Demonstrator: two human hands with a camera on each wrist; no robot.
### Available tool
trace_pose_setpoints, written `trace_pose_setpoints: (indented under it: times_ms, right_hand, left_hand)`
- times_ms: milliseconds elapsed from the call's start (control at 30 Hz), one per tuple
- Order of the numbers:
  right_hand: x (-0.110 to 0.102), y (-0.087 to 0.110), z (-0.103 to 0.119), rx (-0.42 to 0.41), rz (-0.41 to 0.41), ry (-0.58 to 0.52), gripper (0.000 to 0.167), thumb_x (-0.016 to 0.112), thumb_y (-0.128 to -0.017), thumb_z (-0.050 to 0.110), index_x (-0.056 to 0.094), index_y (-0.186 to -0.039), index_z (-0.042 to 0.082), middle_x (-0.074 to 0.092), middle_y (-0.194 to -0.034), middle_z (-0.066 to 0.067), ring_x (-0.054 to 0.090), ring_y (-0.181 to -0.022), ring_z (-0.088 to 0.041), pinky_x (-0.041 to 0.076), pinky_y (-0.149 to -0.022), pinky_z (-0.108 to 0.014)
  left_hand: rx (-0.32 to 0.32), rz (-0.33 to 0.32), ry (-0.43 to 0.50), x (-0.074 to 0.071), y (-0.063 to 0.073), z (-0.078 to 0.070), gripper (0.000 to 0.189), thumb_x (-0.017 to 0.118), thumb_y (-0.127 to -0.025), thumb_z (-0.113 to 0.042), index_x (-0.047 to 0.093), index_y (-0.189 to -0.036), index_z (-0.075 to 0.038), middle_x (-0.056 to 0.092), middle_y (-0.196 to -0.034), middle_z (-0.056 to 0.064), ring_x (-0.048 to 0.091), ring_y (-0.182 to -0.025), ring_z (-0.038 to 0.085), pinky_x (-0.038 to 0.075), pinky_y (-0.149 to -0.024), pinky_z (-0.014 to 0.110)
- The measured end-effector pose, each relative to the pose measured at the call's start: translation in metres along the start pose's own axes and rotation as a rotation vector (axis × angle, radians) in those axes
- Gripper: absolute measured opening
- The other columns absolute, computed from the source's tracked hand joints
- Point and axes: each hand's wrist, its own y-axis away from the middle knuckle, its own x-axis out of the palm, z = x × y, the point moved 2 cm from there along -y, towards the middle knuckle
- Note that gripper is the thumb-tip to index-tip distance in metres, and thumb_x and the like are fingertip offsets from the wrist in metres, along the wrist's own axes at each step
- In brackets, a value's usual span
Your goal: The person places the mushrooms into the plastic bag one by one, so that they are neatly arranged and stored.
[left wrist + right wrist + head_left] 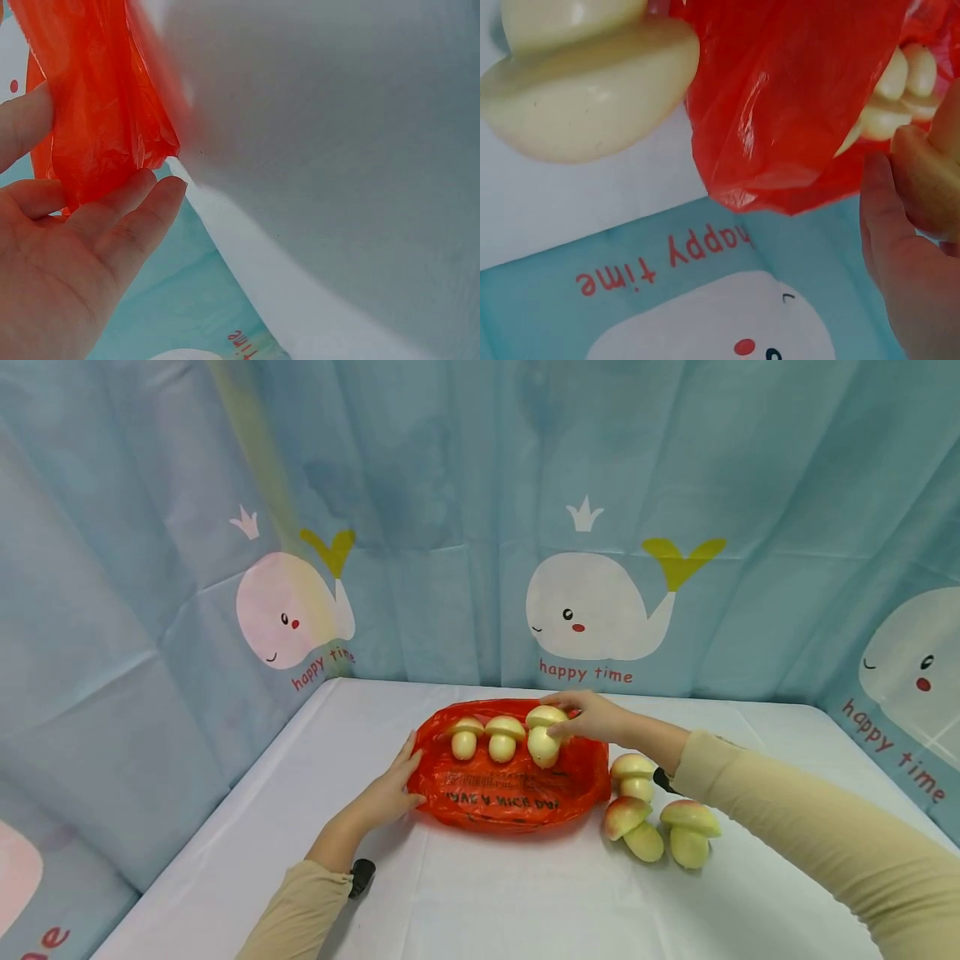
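Note:
A red plastic bag (495,818) with printed letters lies spread open on the white table. Two pale toy mushrooms, a left one (464,745) and another (503,745) beside it, lie in the bag. My right hand (592,718) grips a third mushroom (543,743) by its cap, over the bag's right part; in the right wrist view that mushroom (930,180) is partly cut off. At the bag's left edge, my left hand (386,789) touches the rim with spread fingers. The left wrist view shows the fingers (142,232) against the red plastic (97,112).
Right of the bag lie three more mushrooms: a pale one (633,777), a pink-capped one (633,828) and a greenish-pink one (690,833), below my right forearm. A blue curtain (450,610) with printed whales hangs behind the white table (465,902).

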Motion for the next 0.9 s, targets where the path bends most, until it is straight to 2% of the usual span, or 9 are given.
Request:
trace_pose_setpoints:
  times_ms: [233, 500, 733, 900]
  right_hand:
    - [0.013, -0.008, 0.002, -0.021, 0.032, 0.021, 0.057, 0.07, -0.089, 0.018, 0.05, -0.141, 0.005, 0.056, -0.125, -0.015, 0.051, -0.11, -0.028, 0.048, -0.093, -0.041]
    - [0.025, -0.013, 0.008, -0.066, 0.06, 0.052, 0.053, 0.07, -0.089, 0.016, 0.053, -0.137, 0.003, 0.059, -0.115, -0.012, 0.055, -0.1, -0.025, 0.051, -0.082, -0.033]
    - [0.035, -0.016, 0.018, -0.027, 0.08, 0.096, 0.055, 0.07, -0.089, 0.02, 0.053, -0.14, 0.01, 0.057, -0.125, -0.009, 0.052, -0.111, -0.025, 0.049, -0.091, -0.037]
    - [0.046, -0.023, 0.025, -0.018, 0.11, 0.089, 0.057, 0.07, -0.09, 0.02, 0.05, -0.143, 0.013, 0.055, -0.129, -0.009, 0.051, -0.112, -0.024, 0.047, -0.094, -0.039]
  left_hand:
    - [0.001, -0.001, 0.002, 0.0, 0.0, 0.001, 0.073, 0.059, -0.088, 0.008, 0.018, -0.148, 0.014, -0.012, -0.161, 0.015, -0.002, -0.146, 0.04, 0.017, -0.113, 0.057]
    - [-0.014, 0.002, 0.008, 0.0, -0.002, 0.001, 0.073, 0.06, -0.088, 0.007, 0.018, -0.148, 0.012, -0.012, -0.162, 0.013, -0.001, -0.146, 0.038, 0.017, -0.113, 0.056]
    - [-0.002, -0.001, -0.007, 0.001, -0.003, 0.003, 0.073, 0.06, -0.088, 0.008, 0.018, -0.148, 0.013, -0.012, -0.161, 0.015, -0.001, -0.146, 0.038, 0.017, -0.114, 0.055]
    - [-0.002, -0.003, -0.003, 0.002, -0.003, 0.004, 0.073, 0.06, -0.088, 0.007, 0.019, -0.148, 0.013, -0.012, -0.161, 0.014, 0.001, -0.146, 0.039, 0.018, -0.113, 0.056]
